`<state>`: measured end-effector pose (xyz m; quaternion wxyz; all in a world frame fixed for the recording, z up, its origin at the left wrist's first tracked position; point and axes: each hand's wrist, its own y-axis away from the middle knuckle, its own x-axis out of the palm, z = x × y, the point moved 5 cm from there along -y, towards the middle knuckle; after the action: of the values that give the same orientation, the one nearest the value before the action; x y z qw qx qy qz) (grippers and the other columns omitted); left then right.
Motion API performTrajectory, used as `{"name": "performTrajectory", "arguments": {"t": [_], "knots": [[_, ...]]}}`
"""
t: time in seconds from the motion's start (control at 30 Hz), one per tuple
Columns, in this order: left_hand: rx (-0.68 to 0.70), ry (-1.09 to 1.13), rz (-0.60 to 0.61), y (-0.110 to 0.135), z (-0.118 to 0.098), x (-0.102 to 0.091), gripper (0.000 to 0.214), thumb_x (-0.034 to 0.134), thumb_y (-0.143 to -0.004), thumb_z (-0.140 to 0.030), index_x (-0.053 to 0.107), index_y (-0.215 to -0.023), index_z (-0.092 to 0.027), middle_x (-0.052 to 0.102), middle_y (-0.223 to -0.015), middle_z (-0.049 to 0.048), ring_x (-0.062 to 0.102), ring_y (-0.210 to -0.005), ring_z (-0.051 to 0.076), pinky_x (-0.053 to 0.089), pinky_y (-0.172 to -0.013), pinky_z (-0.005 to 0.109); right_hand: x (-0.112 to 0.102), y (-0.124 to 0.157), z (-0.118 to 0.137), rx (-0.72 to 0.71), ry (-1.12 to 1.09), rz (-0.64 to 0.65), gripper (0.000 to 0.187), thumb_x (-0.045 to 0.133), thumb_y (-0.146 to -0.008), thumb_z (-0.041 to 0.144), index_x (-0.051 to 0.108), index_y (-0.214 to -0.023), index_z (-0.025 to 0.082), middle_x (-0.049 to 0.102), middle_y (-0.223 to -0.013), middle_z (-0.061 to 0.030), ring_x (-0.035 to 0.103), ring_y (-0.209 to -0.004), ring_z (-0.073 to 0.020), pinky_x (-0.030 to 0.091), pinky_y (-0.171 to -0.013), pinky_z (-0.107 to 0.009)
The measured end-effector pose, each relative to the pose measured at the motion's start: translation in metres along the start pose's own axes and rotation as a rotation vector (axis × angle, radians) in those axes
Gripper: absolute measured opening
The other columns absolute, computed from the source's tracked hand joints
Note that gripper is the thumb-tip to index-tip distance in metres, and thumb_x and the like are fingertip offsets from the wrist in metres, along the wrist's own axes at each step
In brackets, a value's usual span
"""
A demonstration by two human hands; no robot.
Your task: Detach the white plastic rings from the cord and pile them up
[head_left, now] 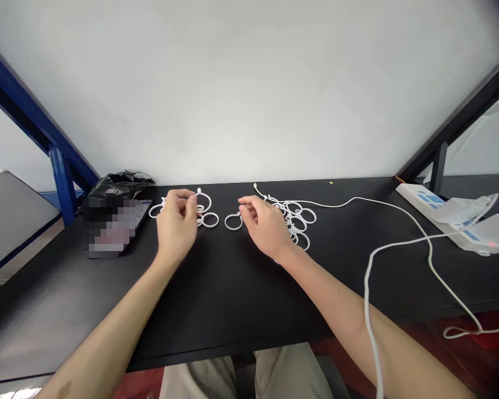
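My left hand (pixel 178 221) is closed in a pinch over the left part of the black table. Held at its fingertips is a thin white ring (pixel 210 204) with a small knob on top. More white rings (pixel 210 220) lie under and beside that hand, partly hidden. My right hand (pixel 266 224) has its thumb and forefinger pressed together on the edge of another white ring (pixel 227 226), low over the table. Behind and right of it lies a loose pile of white rings (pixel 299 224), partly covered by the hand.
A white cable (pixel 355 198) runs from behind the pile across the right side. A white power strip (pixel 436 213) with plugs lies at far right. At left are a phone-like dark slab (pixel 139 221) and a crumpled black bag (pixel 120 183). The wall (pixel 249 88) stands behind.
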<state>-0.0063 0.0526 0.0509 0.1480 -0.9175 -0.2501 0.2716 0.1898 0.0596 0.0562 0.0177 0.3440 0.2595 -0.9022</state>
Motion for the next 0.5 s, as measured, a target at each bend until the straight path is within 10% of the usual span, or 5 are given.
{"name": "performTrajectory", "arguments": {"t": [0.5], "knots": [[-0.052,-0.199,-0.082,-0.032,0.041,-0.006,0.030,0.058,-0.081,-0.040,0.065,-0.102,-0.020,0.062,-0.105,0.0077,0.062,-0.074,0.017,0.051,-0.081,0.033,0.026,0.010,-0.003,-0.100,0.472,0.287,0.016,0.054,-0.094,0.022,0.070,-0.093,0.021,0.060,-0.093,-0.0074,0.060,-0.086,-0.0207,0.047,-0.076,-0.033]]}}
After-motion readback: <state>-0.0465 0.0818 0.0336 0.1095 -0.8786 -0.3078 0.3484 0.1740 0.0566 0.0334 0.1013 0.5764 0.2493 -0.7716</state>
